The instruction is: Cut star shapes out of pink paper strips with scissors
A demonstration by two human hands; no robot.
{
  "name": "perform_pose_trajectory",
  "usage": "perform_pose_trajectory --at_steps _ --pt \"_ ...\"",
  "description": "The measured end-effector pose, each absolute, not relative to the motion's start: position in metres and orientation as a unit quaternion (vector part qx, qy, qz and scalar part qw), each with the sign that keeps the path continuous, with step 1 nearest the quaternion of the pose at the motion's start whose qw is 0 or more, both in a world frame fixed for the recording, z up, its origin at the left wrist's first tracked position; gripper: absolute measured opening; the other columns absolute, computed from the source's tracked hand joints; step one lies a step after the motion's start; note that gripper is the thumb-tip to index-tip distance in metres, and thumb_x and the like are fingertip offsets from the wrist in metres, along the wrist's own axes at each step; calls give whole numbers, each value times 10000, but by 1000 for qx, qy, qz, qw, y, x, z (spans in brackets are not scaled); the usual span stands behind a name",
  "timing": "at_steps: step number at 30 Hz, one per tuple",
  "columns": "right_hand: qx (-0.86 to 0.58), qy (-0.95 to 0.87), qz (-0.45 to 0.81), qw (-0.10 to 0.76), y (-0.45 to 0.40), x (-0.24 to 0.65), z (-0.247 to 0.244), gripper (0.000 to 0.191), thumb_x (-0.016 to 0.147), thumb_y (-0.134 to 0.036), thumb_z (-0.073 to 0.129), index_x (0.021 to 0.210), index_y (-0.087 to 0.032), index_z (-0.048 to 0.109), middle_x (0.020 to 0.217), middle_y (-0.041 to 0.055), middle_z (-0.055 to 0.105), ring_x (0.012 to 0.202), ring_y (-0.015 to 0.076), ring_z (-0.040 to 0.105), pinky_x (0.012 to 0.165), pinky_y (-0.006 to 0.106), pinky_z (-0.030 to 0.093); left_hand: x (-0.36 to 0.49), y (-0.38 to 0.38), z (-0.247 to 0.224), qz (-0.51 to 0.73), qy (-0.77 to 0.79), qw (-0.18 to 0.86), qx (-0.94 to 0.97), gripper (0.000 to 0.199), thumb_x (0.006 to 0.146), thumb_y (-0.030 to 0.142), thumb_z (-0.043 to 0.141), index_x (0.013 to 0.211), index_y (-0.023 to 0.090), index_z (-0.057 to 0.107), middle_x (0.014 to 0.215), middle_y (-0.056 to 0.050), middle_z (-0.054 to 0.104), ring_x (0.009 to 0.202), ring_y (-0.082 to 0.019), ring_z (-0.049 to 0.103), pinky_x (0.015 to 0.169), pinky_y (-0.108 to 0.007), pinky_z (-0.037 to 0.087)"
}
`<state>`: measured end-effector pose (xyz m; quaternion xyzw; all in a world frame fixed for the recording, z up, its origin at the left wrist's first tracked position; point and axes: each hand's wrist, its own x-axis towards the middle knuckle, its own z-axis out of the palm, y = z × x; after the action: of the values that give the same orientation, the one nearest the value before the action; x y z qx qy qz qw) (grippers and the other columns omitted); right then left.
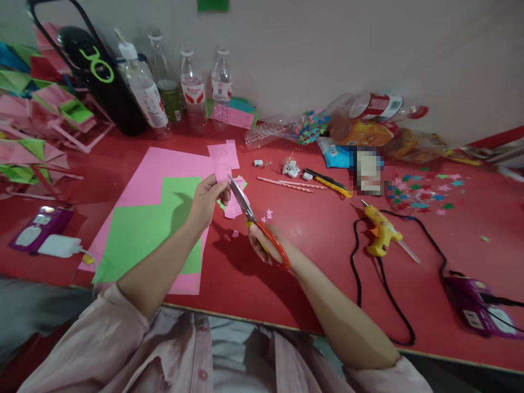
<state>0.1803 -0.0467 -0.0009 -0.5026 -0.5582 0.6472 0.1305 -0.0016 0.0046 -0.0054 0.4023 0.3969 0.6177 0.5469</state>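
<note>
Left hand (203,203): fingers pinching marked pink strip (221,157), held up over the tabletop (319,262). Right hand (264,246): fingers wrapped round handles of orange-handled scissors (244,204), blades pointing at the strip, tips right beside the left fingertips.

Risks, my judgement: a nicked fingertip, blades being that near; a crooked or torn cut, the strip being thin and held from one side only. Small pink stars (269,214) sit close to the right hand; a sleeve or wrist could sweep them off. Further right, black cord (357,273) loops near the right forearm; a snag could drag the yellow glue gun (382,232). Can't tell if it's hot.

Writing: faint pen-like star outlines on the strip, no words. Upright bottle (194,93) has a red-and-white label, lying bottle (379,106) a red one; print too small, brands unreadable from here.
</note>
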Motion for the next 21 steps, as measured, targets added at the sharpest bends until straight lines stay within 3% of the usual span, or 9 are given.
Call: perform_pose_trajectory --at_steps 21 --pt "-513 -566 632 132 -47 179 3 504 831 -668 430 635 -203 433 333 -71 450 242 56 371 285 158 321 -4 5 -3 601 405 554 409 128 741 216 560 623 170 546 466 47 515 415 -42 453 425 -172 364"
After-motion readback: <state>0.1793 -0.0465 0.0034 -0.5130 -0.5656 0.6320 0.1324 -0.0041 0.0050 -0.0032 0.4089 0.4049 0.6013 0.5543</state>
